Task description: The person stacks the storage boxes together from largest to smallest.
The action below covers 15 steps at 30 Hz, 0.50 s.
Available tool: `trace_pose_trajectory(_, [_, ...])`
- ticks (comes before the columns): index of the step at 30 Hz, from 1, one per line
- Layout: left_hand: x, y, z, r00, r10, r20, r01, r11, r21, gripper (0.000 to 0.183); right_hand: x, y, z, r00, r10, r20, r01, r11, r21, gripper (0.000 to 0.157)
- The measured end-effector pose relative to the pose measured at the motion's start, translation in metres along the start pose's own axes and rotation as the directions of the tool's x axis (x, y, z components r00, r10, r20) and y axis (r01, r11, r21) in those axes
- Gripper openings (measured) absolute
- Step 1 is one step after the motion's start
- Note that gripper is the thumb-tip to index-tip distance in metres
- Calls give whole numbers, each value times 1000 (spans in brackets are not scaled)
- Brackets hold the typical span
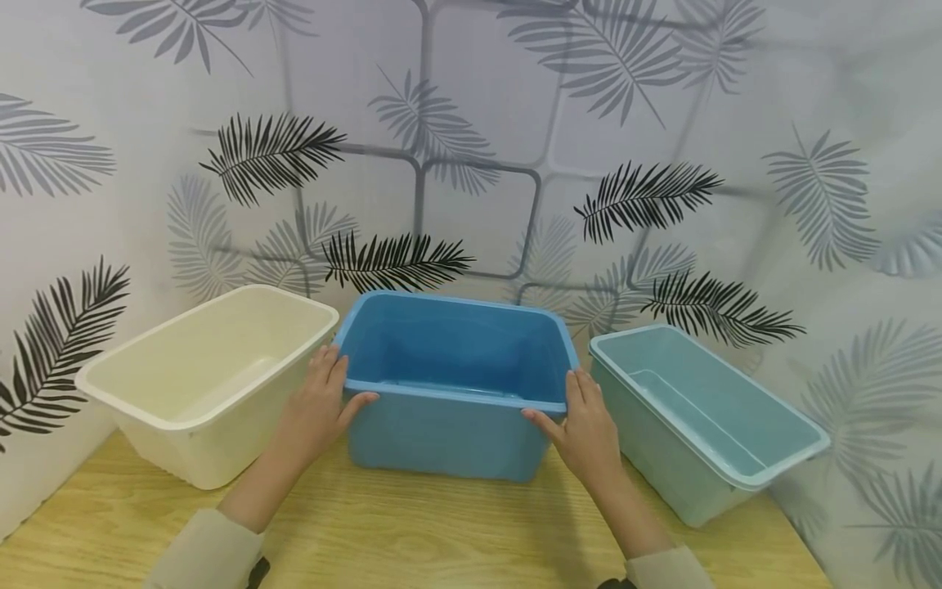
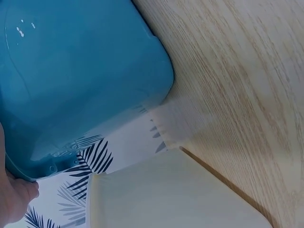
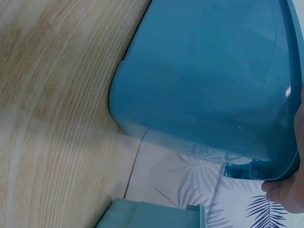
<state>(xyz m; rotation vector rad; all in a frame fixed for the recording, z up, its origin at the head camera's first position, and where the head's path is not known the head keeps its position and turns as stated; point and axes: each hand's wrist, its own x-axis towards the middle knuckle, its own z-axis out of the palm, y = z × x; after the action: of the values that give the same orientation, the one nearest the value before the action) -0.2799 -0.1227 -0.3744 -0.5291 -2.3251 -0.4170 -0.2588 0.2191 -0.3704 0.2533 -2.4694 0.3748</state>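
A blue plastic tub [image 1: 449,433] stands upright in the middle of the wooden table, with nothing visible inside. My left hand [image 1: 316,405] grips its front left corner, thumb on the front rim and fingers along the side rim. At the front right corner, my right hand [image 1: 589,425] holds the rim the same way. The left wrist view shows the tub's outer wall [image 2: 85,71] and part of the left hand [image 2: 16,197] at the rim. In the right wrist view, fingers [image 3: 280,192] curl under the rim's edge.
A cream tub [image 1: 206,433] stands angled at the left, close to the blue one. To the right sits a pale green tub [image 1: 662,442], also angled. Behind the wooden table [image 1: 412,532] hangs a leaf-patterned backdrop [image 1: 486,106].
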Motion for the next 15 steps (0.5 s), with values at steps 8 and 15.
trace_pose_trajectory(8, [-4,2,-3,1000,-2,-12,2,1000,-12,83,-4,-1,-1,1000,-4,-7,4,1000,-6,92])
trace_pose_trajectory(15, [-7,4,-7,1000,-8,-7,8,1000,-17,79,-6,-4,-3,1000,-3,-9,3,1000,-7,92])
